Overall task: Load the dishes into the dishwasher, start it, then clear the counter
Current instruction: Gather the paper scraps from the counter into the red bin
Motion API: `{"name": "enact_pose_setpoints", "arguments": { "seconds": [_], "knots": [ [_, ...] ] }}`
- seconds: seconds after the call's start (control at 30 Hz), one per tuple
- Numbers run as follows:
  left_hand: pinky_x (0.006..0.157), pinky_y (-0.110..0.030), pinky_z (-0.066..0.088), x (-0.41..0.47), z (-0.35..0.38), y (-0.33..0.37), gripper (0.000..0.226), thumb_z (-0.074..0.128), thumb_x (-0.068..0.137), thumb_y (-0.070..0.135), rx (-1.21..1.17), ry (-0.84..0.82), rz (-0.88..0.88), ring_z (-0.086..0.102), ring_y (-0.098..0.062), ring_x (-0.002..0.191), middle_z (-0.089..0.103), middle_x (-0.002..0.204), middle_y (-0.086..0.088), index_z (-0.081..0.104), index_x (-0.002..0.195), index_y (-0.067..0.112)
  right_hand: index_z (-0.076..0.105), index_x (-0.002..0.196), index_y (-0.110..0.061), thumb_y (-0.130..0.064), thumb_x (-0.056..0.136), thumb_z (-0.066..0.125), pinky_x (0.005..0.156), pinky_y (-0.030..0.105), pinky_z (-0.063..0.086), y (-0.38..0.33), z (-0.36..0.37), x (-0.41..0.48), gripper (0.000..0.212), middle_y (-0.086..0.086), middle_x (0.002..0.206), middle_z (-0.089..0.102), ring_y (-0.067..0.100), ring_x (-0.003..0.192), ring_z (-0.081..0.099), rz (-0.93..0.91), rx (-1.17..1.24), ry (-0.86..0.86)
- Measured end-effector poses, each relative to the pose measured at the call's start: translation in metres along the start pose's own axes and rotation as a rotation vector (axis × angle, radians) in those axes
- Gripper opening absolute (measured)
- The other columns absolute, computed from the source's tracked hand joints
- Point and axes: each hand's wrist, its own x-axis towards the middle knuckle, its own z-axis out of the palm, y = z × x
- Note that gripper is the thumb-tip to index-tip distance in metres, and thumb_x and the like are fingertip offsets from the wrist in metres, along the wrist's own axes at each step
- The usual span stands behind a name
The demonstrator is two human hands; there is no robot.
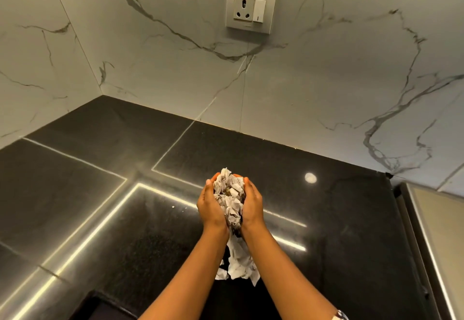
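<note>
1. The step in hand looks like clearing. A wad of crumpled paper (229, 194) is cupped between the left hand (212, 206) and the right hand (252, 206), lifted above the black tabletop (100, 194) at the middle of the view.
2. Both hands curl round the paper and grasp it, the left at its 9 o'clock side and the right at its 3 o'clock side. The fingertips nearly meet at 12 o'clock.
3. A loose tail of paper hangs out at 6 o'clock, between the wrists. I judge that the weak spot: gather it up into the cup, or scraps may drop.
4. Dark bits show inside the wad, so it probably carries waste. Press the heels of the palms together and turn the opening upward, so nothing sifts out below.
5. Carry it level to the bin. No bin shows here, so its place cannot be told.
6. A few pale crumbs (173, 206) lie on the tabletop at 9 o'clock of the hands and likely need a wipe afterward.
7. The socket (251, 8) at 12 o'clock is well apart and no hindrance.
</note>
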Motion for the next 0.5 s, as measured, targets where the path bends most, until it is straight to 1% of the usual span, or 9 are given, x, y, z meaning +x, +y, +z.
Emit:
{"name": "enact_pose_setpoints", "arguments": {
  "seconds": [0.07, 0.1, 0.17, 0.23, 0.3, 0.37, 0.5],
  "knots": [
    [0.085, -0.036, 0.054, 0.004, 0.007, 0.004, 0.032, 0.041, 0.100, 0.024, -0.050, 0.004, -0.007, 0.068, -0.025, 0.097, 0.070, 0.107, -0.013, 0.067, 0.108, 0.007, 0.061, 0.112, 0.004, -0.020, 0.097, 0.044, 0.084, 0.041, 0.055, -0.008, 0.006, 0.002, 0.033, 0.024, 0.108, 0.065, 0.033, 0.095, 0.064, -0.010, 0.021, -0.009],
    [0.088, -0.039, 0.053, 0.006, 0.010, 0.006, 0.031, 0.042, 0.100, 0.024, -0.084, 0.017, -0.018, 0.067, -0.027, 0.099, 0.069, 0.109, -0.015, 0.067, 0.108, 0.006, 0.061, 0.112, 0.003, -0.020, 0.097, 0.044, 0.086, 0.041, 0.054, -0.011, 0.009, 0.004, 0.033, 0.024, 0.109, 0.065, 0.033, 0.096, 0.064, -0.020, 0.029, -0.014],
    [0.092, -0.042, 0.052, 0.008, 0.017, 0.010, 0.032, 0.045, 0.099, 0.024, -0.127, 0.046, -0.026, 0.066, -0.030, 0.102, 0.068, 0.111, -0.018, 0.066, 0.110, 0.003, 0.061, 0.113, 0.003, -0.020, 0.097, 0.045, 0.088, 0.042, 0.053, -0.017, 0.014, 0.004, 0.033, 0.024, 0.111, 0.065, 0.034, 0.099, 0.064, -0.026, 0.045, -0.016],
    [0.095, -0.045, 0.051, 0.009, 0.023, 0.014, 0.034, 0.046, 0.098, 0.026, -0.158, 0.052, -0.011, 0.065, -0.032, 0.104, 0.068, 0.111, -0.018, 0.065, 0.113, 0.002, 0.060, 0.115, 0.005, -0.019, 0.096, 0.045, 0.084, 0.038, 0.055, -0.021, 0.017, 0.005, 0.034, 0.023, 0.110, 0.065, 0.032, 0.097, 0.064, -0.033, 0.072, -0.023],
    [0.097, -0.048, 0.049, 0.008, 0.028, 0.017, 0.036, 0.047, 0.097, 0.027, -0.195, 0.043, 0.009, 0.065, -0.032, 0.103, 0.068, 0.110, -0.017, 0.065, 0.114, 0.001, 0.061, 0.113, 0.003, -0.019, 0.097, 0.044, 0.079, 0.034, 0.057, -0.028, 0.018, 0.002, 0.032, 0.020, 0.106, 0.066, 0.028, 0.091, 0.066, -0.045, 0.093, -0.058],
    [0.097, -0.048, 0.049, 0.002, 0.029, 0.023, 0.036, 0.047, 0.097, 0.028, -0.213, 0.034, 0.035, 0.066, -0.032, 0.103, 0.069, 0.110, -0.017, 0.065, 0.114, 0.002, 0.064, 0.110, -0.002, -0.020, 0.097, 0.044, 0.081, 0.035, 0.055, -0.034, 0.020, -0.002, 0.029, 0.017, 0.104, 0.067, 0.027, 0.093, 0.066, -0.065, 0.111, -0.115],
    [0.094, -0.045, 0.050, -0.015, 0.027, 0.040, 0.038, 0.047, 0.096, 0.029, -0.310, 0.020, 0.132, 0.063, -0.035, 0.108, 0.067, 0.113, -0.018, 0.064, 0.116, 0.002, 0.063, 0.110, -0.003, -0.021, 0.097, 0.043, 0.083, 0.037, 0.054, -0.038, 0.027, -0.020, 0.030, 0.019, 0.110, 0.065, 0.030, 0.099, 0.064, -0.074, 0.167, -0.247]
  ]
}}
